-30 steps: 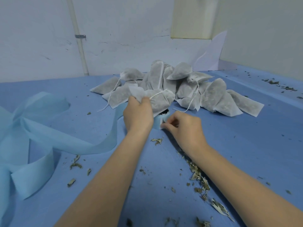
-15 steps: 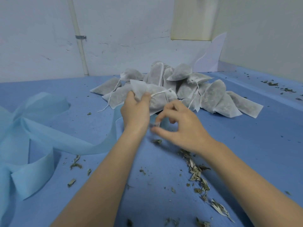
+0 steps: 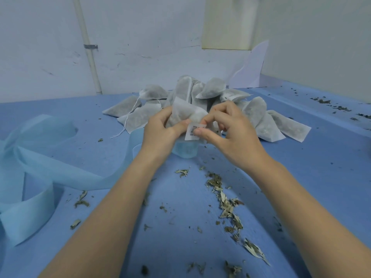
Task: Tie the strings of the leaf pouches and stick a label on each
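Above the blue desk (image 3: 301,177), your left hand (image 3: 160,131) grips a leaf pouch (image 3: 184,113). Your right hand (image 3: 230,131) pinches a barcode label (image 3: 193,131) against it, before the pouch pile (image 3: 251,109).

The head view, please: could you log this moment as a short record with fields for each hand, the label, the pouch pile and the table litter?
left hand: left hand grips a leaf pouch above the table
right hand: right hand pinches a white barcode label against the pouch
label state: at the pouch's lower edge; whether it is stuck yet cannot be told
pouch pile: grey pouches heaped behind the hands, some strings trailing
table litter: dried leaf bits on the blue table; light blue ribbon strip at left
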The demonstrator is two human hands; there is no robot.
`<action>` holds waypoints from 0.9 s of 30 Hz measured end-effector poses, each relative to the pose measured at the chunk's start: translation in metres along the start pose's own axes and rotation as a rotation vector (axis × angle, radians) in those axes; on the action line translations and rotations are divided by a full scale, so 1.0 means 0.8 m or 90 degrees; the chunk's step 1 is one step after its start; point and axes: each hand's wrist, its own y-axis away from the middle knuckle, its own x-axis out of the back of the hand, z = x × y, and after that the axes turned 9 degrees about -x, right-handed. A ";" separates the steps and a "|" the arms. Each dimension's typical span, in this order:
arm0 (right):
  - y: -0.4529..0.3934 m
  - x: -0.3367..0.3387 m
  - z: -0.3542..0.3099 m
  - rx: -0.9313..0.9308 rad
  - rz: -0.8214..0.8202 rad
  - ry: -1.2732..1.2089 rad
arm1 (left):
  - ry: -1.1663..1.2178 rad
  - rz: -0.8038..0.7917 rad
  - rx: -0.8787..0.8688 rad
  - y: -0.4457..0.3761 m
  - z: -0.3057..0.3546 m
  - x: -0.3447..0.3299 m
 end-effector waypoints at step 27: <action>-0.001 -0.005 0.013 -0.228 0.000 -0.342 | 0.042 -0.085 0.059 0.008 -0.002 -0.022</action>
